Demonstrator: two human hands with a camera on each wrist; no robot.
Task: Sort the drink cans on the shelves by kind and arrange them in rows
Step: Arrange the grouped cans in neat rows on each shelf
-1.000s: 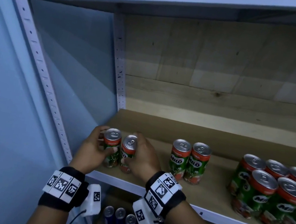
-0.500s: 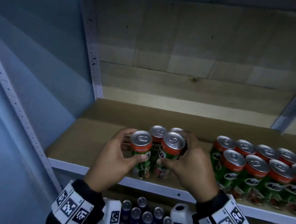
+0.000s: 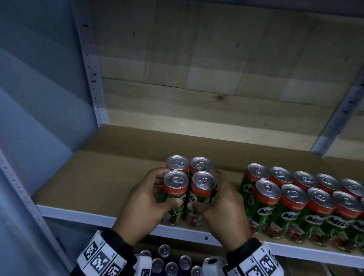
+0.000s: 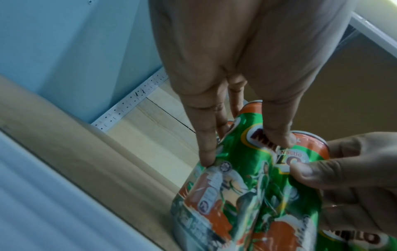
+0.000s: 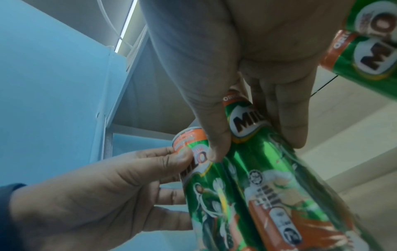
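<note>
Two green and red Milo cans stand side by side near the shelf's front edge. My left hand (image 3: pixel 148 195) grips the left can (image 3: pixel 175 184), thumb on its front and fingers behind. My right hand (image 3: pixel 225 206) grips the right can (image 3: pixel 203 183) the same way. Both thumbs meet between the cans. Right behind them stand two more Milo cans (image 3: pixel 177 163), which makes a block of four. In the left wrist view my left hand (image 4: pixel 236 68) pinches the can (image 4: pixel 232 186). In the right wrist view my right hand (image 5: pixel 236 59) holds its can (image 5: pixel 279 186).
Two tidy rows of Milo cans (image 3: pixel 309 201) fill the right part of the wooden shelf (image 3: pixel 97 184), a small gap from my right hand. Left of the block the board is bare up to the blue side panel. Several blue cans (image 3: pixel 170 272) stand on the shelf below.
Both hands have carried their cans rightwards from the shelf's left end to the pair of cans in the middle. The view has swung right with them.
</note>
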